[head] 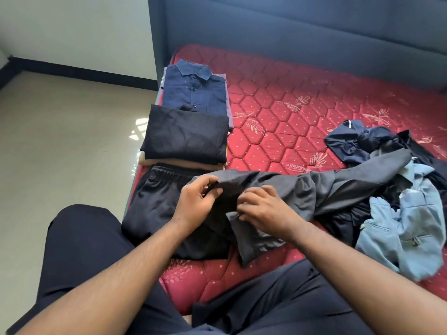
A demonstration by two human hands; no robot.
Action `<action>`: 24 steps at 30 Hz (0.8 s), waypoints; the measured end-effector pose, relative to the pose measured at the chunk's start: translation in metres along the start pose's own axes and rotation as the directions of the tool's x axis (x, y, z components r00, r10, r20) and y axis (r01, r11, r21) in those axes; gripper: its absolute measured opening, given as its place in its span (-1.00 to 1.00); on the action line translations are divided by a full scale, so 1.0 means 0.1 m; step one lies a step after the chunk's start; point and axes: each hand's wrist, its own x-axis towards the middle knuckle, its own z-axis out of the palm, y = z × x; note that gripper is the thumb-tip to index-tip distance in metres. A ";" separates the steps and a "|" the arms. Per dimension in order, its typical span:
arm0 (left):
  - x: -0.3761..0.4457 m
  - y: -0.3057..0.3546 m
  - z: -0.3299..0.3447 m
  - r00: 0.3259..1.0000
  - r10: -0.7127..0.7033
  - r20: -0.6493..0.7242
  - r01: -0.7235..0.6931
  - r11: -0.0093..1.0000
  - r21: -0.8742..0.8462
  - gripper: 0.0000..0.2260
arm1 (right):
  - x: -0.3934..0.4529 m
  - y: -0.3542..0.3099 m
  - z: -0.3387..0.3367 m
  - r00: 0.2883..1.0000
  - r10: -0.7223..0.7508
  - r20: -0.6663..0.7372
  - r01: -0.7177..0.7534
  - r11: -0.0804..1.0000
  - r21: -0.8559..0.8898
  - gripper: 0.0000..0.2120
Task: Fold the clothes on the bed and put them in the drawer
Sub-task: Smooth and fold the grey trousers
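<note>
Bed point(278, 112) status: three folded stacks point(186, 134) done, left hand point(196, 201) and right hand point(263, 211) pinching grey garment point(302, 189), unfolded pile point(399, 189) and drawer step pending.

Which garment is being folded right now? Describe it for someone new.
On the red mattress, find the heap of clothes at right. Stretching left from it is a grey garment, gripped by both hands: plain charcoal, unlike the pale blue denim beside it.

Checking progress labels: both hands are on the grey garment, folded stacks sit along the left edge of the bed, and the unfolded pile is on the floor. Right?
Not quite. The unfolded pile lies on the red mattress, at the right, not on the floor; the head view shows it. The rest holds: left hand and right hand grip the grey garment.
</note>
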 end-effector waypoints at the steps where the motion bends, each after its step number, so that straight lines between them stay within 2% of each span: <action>1: 0.01 0.07 -0.01 0.999 -0.009 0.039 0.011 0.998 -0.067 -0.76 | 0.06 0.00 -0.13 0.995 0.010 -0.096 -0.006 0.999 0.035 -0.85; 4: 0.08 0.40 -0.03 0.980 0.047 0.193 0.011 0.958 -0.288 -0.78 | 0.26 0.02 -0.50 0.961 0.074 -0.266 -0.041 0.991 0.127 -0.85; 7: 0.15 0.69 -0.08 0.960 0.042 0.278 0.103 0.867 -0.487 -0.87 | 0.41 0.09 -0.73 0.933 0.183 -0.311 -0.107 0.964 0.244 -0.81; 9: 0.19 0.76 -0.11 0.945 0.000 0.327 0.197 0.798 -0.569 -0.85 | 0.47 0.14 -0.84 0.904 0.283 -0.319 -0.129 0.895 0.428 -0.83; 11: 0.20 0.80 -0.12 0.946 0.005 0.324 0.203 0.768 -0.607 -0.86 | 0.53 0.16 -0.91 0.865 0.385 -0.322 -0.160 0.820 0.550 -0.77; 12: 0.20 0.81 -0.10 0.952 0.010 0.305 0.187 0.771 -0.609 -0.88 | 0.55 0.18 -0.92 0.858 0.423 -0.291 -0.181 0.780 0.600 -0.65; 14: 0.23 0.83 -0.08 0.974 0.020 0.227 0.115 0.818 -0.563 -0.86 | 0.62 0.23 -0.96 0.864 0.483 -0.142 -0.259 0.668 0.697 -0.46; 16: 0.29 0.88 -0.06 0.991 0.026 0.129 0.044 0.860 -0.509 -0.84 | 0.68 0.28 -0.99 0.875 0.485 0.014 -0.337 0.587 0.736 -0.55; 18: 0.36 0.94 -0.07 0.997 0.071 0.026 -0.052 0.901 -0.431 -0.80 | 0.73 0.31 -1.03 0.871 0.491 0.002 -0.345 0.610 0.713 -0.73; 21: 0.43 0.99 -0.05 0.987 0.129 -0.099 -0.153 0.943 -0.294 -0.77 | 0.77 0.30 -1.11 0.836 0.546 -0.055 -0.345 0.600 0.721 -0.76; 23: 0.43 0.90 -0.05 0.992 0.121 -0.047 -0.129 0.951 -0.282 -0.89 | 0.80 0.33 -1.18 0.798 0.594 -0.106 -0.347 0.596 0.725 -0.76; 24: 0.45 0.81 -0.08 0.992 0.124 0.022 -0.114 0.963 -0.245 -0.88 | 0.81 0.38 -1.21 0.778 0.613 -0.139 -0.345 0.601 0.721 -0.76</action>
